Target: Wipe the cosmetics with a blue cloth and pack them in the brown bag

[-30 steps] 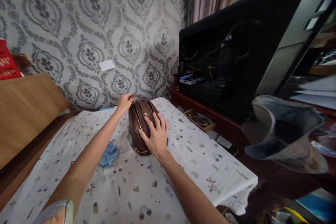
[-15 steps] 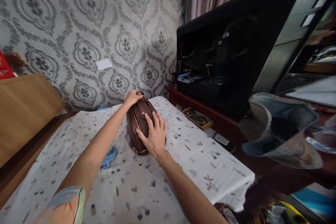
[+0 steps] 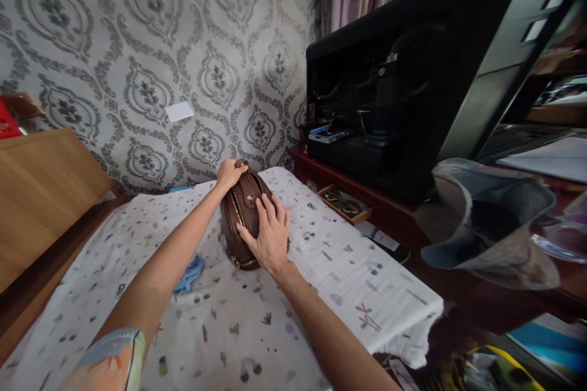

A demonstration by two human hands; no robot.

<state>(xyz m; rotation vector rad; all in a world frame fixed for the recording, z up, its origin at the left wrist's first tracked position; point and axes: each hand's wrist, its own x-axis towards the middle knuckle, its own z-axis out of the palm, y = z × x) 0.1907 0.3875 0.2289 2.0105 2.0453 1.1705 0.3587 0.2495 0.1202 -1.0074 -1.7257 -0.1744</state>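
A brown leather bag (image 3: 247, 220) with gold zippers and a round gold stud lies on the patterned white cloth (image 3: 339, 256). At its far end, my left hand (image 3: 229, 172) is closed around the bag by its short handle, with some fingers hidden. My right hand (image 3: 270, 238) rests on the bag's right side, fingers stretched out and thumb spread toward the zipper. A crumpled blue cloth (image 3: 190, 276) lies left of the bag, close to my left forearm.
At right stands a black computer case (image 3: 394, 91) on a dark red desk, with a small open drawer (image 3: 345, 204) below. A denim hat (image 3: 490, 226) sits nearer. A wooden board (image 3: 50, 189) borders the left side; a patterned wall (image 3: 220, 30) rises behind.
My right hand's fingers have shifted slightly to the right, baring the gold stud. The left hand keeps its hold, and the view has moved a little.
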